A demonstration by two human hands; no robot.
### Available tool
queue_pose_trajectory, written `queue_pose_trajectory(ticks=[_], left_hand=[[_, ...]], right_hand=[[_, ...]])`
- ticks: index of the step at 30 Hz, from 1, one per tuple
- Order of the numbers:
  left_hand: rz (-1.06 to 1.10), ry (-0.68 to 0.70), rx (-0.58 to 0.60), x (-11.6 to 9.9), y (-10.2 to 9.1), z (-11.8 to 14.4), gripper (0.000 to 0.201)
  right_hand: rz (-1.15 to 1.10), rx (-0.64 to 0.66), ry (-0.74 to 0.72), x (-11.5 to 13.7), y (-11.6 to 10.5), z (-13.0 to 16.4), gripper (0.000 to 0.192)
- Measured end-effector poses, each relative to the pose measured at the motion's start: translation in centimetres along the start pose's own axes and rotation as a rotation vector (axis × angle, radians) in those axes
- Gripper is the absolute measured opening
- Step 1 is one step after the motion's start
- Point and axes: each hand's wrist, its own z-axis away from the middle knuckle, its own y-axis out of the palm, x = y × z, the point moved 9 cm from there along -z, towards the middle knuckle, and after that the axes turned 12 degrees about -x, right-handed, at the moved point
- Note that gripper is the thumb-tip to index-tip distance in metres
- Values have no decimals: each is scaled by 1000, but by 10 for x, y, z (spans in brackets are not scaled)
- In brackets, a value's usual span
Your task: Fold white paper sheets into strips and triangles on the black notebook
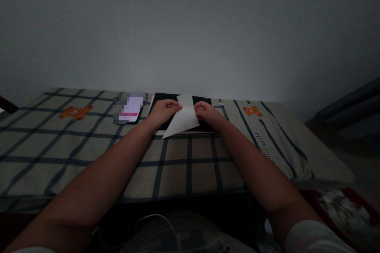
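Both hands are pinching the white paper (184,116) between them, left hand (162,111) and right hand (205,111) gripping opposite edges above the dark pad (204,126); it looks feather-light, floppy, easily creased, best held at its edges.

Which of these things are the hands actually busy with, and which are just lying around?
In use:
white paper, pinched by the left hand and right hand
dark board under the paper

Lying about:
phone, left of the board
checked cloth with bear prints
white cable near the lap
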Motion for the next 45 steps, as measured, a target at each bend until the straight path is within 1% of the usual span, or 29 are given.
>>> queue_pose_trajectory(ticks=[3, 6, 10, 13, 17, 20, 25, 28, 31, 34, 36, 37, 39, 42, 43, 45], left_hand=[[3, -13, -76, -2, -8, -2, 22], [7, -25, -126, -3, -14, -3, 23], [38, -47, -96, -2, -11, -2, 22], [38, -36, -95, -3, -9, -2, 20], [49, -28, -129, 1, -13, -6, 21], [123, -35, -124, 7, -14, -11, 24], [131, -43, -113, 12, -13, -13, 25], [112, -52, -141, 14, -17, -14, 27], [130, -70, -172, 18, -20, -16, 29], [157, -94, -180, 19, -20, -16, 29], [152, -97, -184, 17, -20, -15, 28], [148, -96, -181, 16, -20, -14, 27], [136, -94, -166, 13, -18, -11, 25], [96, -83, -131, 9, -13, -7, 22], [83, -81, -110, 8, -10, -6, 21], [74, -82, -48, 8, -2, -3, 20]], right_hand=[[50, -9, 28, -5, -3, -3, 15], [114, 3, 0, -6, -4, -5, 12], [186, -42, -80, -3, -10, -8, 12], [226, -46, -116, -2, -11, -9, 14], [218, -32, -114, -2, -10, -9, 15], [237, -39, -106, 1, -10, -8, 12], [241, -76, -104, 5, -13, -6, 10], [196, -19, -71, 2, -8, -6, 10], [163, 41, -62, -1, -3, -6, 17], [179, 49, -80, -3, -3, -7, 22], [237, 49, -94, -4, -4, -8, 24], [282, 37, -113, -4, -5, -8, 25], [405, -37, -197, 3, -11, -8, 26], [568, -186, -413, 26, -18, -2, 22], [598, -208, -482, 34, -17, 2, 20], [628, -195, -579, 44, -11, 8, 20]])
